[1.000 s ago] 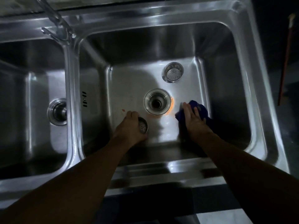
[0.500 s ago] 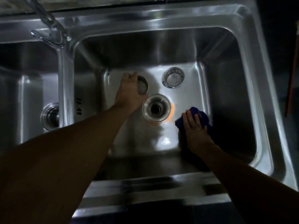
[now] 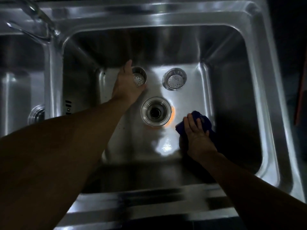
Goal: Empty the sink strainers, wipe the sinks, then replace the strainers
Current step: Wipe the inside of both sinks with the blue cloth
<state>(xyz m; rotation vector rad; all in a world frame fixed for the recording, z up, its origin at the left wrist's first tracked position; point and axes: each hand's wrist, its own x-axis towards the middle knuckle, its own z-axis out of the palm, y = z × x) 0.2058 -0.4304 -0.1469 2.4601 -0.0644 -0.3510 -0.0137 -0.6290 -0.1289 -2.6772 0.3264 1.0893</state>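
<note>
Left hand [image 3: 126, 87], clamped on perforated steel strainer cup [image 3: 138, 78], has shifted from near side of round open drain [image 3: 156, 112] to beyond it, freeing wiping room. Right hand [image 3: 197, 135] lies flat on dark-blue cloth [image 3: 203, 120].

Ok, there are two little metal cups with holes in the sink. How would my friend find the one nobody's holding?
Start at the big right basin and find the open drain hole in its floor. Just beyond it, slightly right, stands the free strainer. Its twin strainer to the left is gripped by the left hand; this one sits alone, untouched.
</note>
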